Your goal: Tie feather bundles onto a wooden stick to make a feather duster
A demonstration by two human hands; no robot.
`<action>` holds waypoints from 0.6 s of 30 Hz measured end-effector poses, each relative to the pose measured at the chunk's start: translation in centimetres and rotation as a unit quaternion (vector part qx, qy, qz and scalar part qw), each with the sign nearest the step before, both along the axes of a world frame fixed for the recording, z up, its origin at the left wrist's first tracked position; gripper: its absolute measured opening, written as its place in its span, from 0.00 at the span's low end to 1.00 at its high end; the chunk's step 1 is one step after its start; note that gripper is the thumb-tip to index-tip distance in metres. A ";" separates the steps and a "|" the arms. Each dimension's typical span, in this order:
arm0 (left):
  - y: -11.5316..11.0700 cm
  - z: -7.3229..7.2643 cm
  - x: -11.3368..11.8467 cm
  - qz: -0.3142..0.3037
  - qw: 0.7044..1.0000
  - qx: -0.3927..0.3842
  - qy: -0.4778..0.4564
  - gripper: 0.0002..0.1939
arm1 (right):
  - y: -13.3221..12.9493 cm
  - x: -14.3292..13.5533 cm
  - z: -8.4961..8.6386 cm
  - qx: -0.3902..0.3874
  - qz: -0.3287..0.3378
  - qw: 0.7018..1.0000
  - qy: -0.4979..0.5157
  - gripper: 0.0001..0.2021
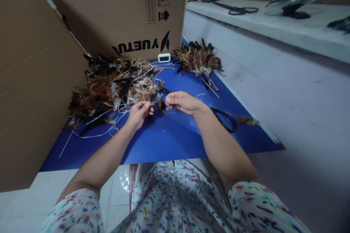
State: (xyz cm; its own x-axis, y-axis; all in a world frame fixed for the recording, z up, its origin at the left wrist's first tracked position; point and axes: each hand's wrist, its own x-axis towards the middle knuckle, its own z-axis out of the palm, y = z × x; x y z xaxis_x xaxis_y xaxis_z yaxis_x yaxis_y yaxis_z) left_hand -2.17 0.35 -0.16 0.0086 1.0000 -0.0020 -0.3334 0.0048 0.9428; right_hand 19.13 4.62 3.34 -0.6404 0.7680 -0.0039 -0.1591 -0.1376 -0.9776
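Observation:
My left hand [140, 114] is closed in a pinch at the near edge of a pile of brown, black and white feathers [109, 87]. Just across from it, my right hand [182, 102] pinches too, thumb against forefinger. What lies in either pinch is too small to make out. A small dark clump [160, 105] sits between my fingertips, with thin brownish strands around it. Loose white strips [94, 136] trail from the pile onto the blue tabletop [166, 142].
A bundle of feathers on sticks [198, 58] lies at the back right. Near my right forearm is a black looped handle [224, 119] beside a brown feather tuft [248, 120]. A white digital timer [164, 58] stands before a cardboard box [117, 14]. Scissors [240, 10] rest on the ledge.

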 end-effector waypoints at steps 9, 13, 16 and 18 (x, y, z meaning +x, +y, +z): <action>0.3 0.1 -0.2 0.031 0.999 0.011 -0.021 0.22 | 0.1 0.4 0.1 -0.027 -0.017 0.999 0.035 0.19; 0.1 0.3 -0.2 0.033 0.999 0.014 -0.012 0.21 | 0.1 0.4 0.0 -0.028 -0.020 0.999 0.031 0.19; -0.2 0.6 -0.3 0.020 0.999 0.014 -0.020 0.19 | 0.3 0.4 -0.2 -0.024 -0.023 0.999 0.025 0.19; -0.3 0.6 -0.3 0.011 1.000 0.008 -0.026 0.17 | 0.4 0.4 -0.2 -0.019 -0.023 0.999 0.021 0.18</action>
